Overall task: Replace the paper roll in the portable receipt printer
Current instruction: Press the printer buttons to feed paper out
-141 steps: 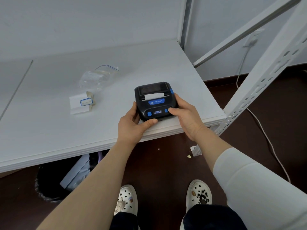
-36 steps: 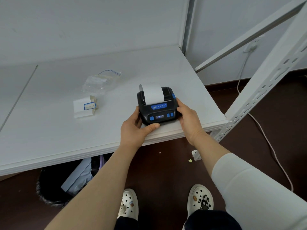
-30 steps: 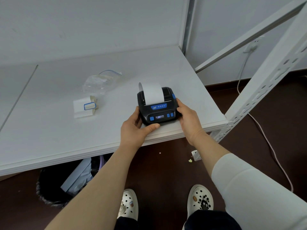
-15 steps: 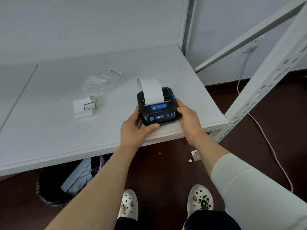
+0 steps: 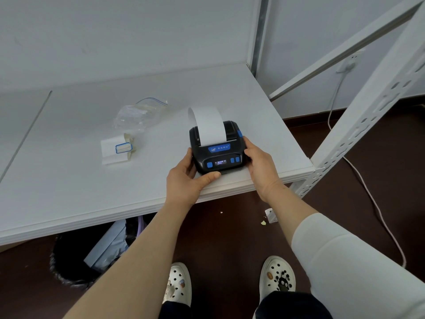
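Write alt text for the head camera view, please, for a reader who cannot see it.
Two bare hands, left hand and right hand, hold a black receipt printer at the edge of a white table; a blank paper strip curls up from its slot.

Looking like a storeroom or back-office workspace rather than a home. Standing at a plain white shelf board (image 5: 69, 185) bolted into a slotted metal upright (image 5: 372, 107), the perforated kind used for stock racking. Bare white walls (image 5: 115, 31) closing in behind. Dark floor (image 5: 230, 238) underfoot, a cable (image 5: 368, 192) trailing across it, and a black bin (image 5: 73, 261) sitting tucked beneath the board.
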Tool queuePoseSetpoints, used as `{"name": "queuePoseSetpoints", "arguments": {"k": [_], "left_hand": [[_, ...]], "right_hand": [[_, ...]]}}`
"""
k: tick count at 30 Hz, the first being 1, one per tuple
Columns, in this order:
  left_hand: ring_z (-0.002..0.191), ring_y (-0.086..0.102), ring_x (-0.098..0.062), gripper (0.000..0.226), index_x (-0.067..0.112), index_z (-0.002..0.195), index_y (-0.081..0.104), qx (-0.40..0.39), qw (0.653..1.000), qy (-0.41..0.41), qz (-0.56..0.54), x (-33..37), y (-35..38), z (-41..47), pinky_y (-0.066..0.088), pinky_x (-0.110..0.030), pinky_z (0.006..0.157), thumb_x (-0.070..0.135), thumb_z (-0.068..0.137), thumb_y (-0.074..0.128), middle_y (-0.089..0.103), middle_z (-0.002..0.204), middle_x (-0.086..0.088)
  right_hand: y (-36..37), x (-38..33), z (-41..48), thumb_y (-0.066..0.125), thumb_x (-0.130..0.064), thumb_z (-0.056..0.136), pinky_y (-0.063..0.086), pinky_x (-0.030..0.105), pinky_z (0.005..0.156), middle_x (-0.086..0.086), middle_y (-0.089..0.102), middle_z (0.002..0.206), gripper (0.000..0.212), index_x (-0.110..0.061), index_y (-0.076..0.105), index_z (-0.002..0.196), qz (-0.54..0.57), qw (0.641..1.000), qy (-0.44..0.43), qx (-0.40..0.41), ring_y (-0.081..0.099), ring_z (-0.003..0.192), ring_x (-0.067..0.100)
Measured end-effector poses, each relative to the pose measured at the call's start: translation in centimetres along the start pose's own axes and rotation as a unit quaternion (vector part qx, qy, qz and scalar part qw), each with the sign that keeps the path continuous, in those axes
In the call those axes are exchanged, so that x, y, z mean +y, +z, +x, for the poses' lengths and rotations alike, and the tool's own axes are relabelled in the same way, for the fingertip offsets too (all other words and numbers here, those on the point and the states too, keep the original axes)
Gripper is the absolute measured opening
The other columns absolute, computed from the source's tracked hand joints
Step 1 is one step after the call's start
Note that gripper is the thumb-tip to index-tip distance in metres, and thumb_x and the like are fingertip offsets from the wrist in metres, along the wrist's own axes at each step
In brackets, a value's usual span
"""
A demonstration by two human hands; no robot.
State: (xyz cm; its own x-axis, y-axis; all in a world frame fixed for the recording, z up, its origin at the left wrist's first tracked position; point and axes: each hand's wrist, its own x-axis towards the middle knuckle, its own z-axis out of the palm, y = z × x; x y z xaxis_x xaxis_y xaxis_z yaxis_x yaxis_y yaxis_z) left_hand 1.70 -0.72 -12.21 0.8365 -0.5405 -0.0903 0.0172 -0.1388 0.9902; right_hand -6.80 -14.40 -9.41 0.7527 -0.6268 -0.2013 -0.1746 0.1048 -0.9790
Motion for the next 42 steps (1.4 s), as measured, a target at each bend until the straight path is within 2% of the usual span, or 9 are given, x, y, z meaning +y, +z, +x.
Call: {"name": "queuePoseSetpoints", "arguments": {"k": [12, 18, 21, 25, 30, 33, 37, 40, 42], "left_hand": [[0.126, 0.047, -0.005, 0.09, 0.014, 0.143, 0.038, 0.004, 1.0, -0.009, 0.006, 0.3, 0.0, -0.2, 0.042, -0.013, 0.098, 0.007, 0.065, 0.082, 0.05, 0.142, 0.001], [0.125, 0.05, -0.007, 0.087, 0.013, 0.142, 0.039, 0.002, 1.0, -0.022, 0.014, 1.3, 0.0, -0.5, 0.041, -0.019, 0.1, 0.005, 0.066, 0.081, 0.053, 0.138, 0.0], [0.124, 0.052, -0.011, 0.082, 0.015, 0.14, 0.042, 0.002, 0.998, -0.024, 0.05, 2.0, 0.2, -0.7, 0.04, -0.018, 0.098, 0.009, 0.068, 0.08, 0.056, 0.134, -0.001], [0.113, 0.06, -0.014, 0.059, 0.016, 0.127, 0.056, 0.013, 0.993, -0.018, 0.115, 2.8, 0.0, -1.3, 0.043, -0.02, 0.093, 0.01, 0.073, 0.076, 0.066, 0.12, -0.003], [0.118, 0.058, -0.023, 0.062, 0.006, 0.133, 0.049, 0.014, 0.992, -0.043, 0.116, 3.9, -1.1, -2.9, 0.044, -0.028, 0.098, 0.002, 0.075, 0.073, 0.061, 0.129, -0.01], [0.117, 0.059, -0.023, 0.067, 0.003, 0.136, 0.044, 0.02, 0.992, -0.064, 0.111, 4.6, -2.1, -3.8, 0.044, -0.032, 0.102, 0.004, 0.076, 0.073, 0.058, 0.132, -0.014], [0.111, 0.061, -0.021, 0.061, 0.004, 0.134, 0.048, 0.028, 0.992, -0.068, 0.099, 5.5, -3.0, -3.6, 0.045, -0.034, 0.102, 0.004, 0.078, 0.071, 0.062, 0.126, -0.013], [0.111, 0.061, -0.021, 0.054, 0.004, 0.134, 0.048, 0.049, 0.994, -0.073, 0.063, 6.5, -3.2, -2.1, 0.046, -0.036, 0.101, 0.0, 0.082, 0.062, 0.061, 0.127, -0.013], [0.111, 0.059, -0.023, 0.052, 0.003, 0.136, 0.045, 0.056, 0.995, -0.08, 0.024, 7.5, -3.0, -0.6, 0.052, -0.036, 0.091, -0.004, 0.085, 0.054, 0.057, 0.131, -0.014]], "right_hand": [[0.0, -0.2, -0.1, 0.035, -0.025, 0.09, 0.043, 0.045, 0.102, 0.011, 0.066, 0.109, 0.034, -0.043, 0.063, 0.088, -0.011, 1.0, -0.004, 0.001, 0.056, 0.111, 0.026], [0.4, -0.5, -0.2, 0.03, -0.024, 0.094, 0.045, 0.027, 0.076, 0.008, 0.063, 0.108, 0.032, -0.023, 0.056, 0.113, -0.089, 0.996, -0.022, 0.008, 0.056, 0.097, 0.016], [0.8, -1.0, -0.3, 0.029, -0.031, 0.095, 0.04, 0.024, 0.07, 0.008, 0.06, 0.11, 0.033, -0.019, 0.054, 0.112, -0.113, 0.994, -0.012, 0.009, 0.055, 0.096, 0.016], [1.1, -2.5, -1.5, 0.028, -0.036, 0.096, 0.038, 0.022, 0.065, -0.001, 0.056, 0.089, 0.032, -0.015, 0.051, 0.101, -0.096, 0.995, 0.009, 0.027, 0.052, 0.084, 0.011], [2.3, -3.8, -3.7, 0.031, -0.031, 0.099, 0.03, 0.017, 0.09, -0.006, 0.044, 0.109, 0.039, -0.01, 0.047, 0.128, -0.143, 0.982, -0.075, 0.095, 0.04, 0.103, 0.004], [3.6, -3.8, -3.5, 0.031, -0.033, 0.097, 0.037, 0.034, 0.105, 0.002, 0.052, 0.131, 0.043, -0.014, 0.045, 0.133, -0.177, 0.973, -0.096, 0.109, 0.046, 0.123, 0.016], [4.0, -5.0, -1.9, 0.035, -0.022, 0.096, 0.037, 0.033, 0.1, 0.007, 0.054, 0.132, 0.037, -0.015, 0.046, 0.13, -0.207, 0.965, -0.104, 0.12, 0.047, 0.125, 0.024], [3.4, -6.2, 0.5, 0.043, -0.022, 0.095, 0.034, 0.032, 0.103, 0.006, 0.049, 0.139, 0.047, -0.016, 0.034, 0.141, -0.225, 0.967, -0.069, 0.096, 0.045, 0.127, 0.023], [3.3, -6.8, 2.1, 0.055, -0.026, 0.089, 0.036, 0.032, 0.102, 0.006, 0.054, 0.133, 0.057, -0.016, 0.033, 0.141, -0.247, 0.965, -0.046, 0.069, 0.05, 0.123, 0.023]]}}
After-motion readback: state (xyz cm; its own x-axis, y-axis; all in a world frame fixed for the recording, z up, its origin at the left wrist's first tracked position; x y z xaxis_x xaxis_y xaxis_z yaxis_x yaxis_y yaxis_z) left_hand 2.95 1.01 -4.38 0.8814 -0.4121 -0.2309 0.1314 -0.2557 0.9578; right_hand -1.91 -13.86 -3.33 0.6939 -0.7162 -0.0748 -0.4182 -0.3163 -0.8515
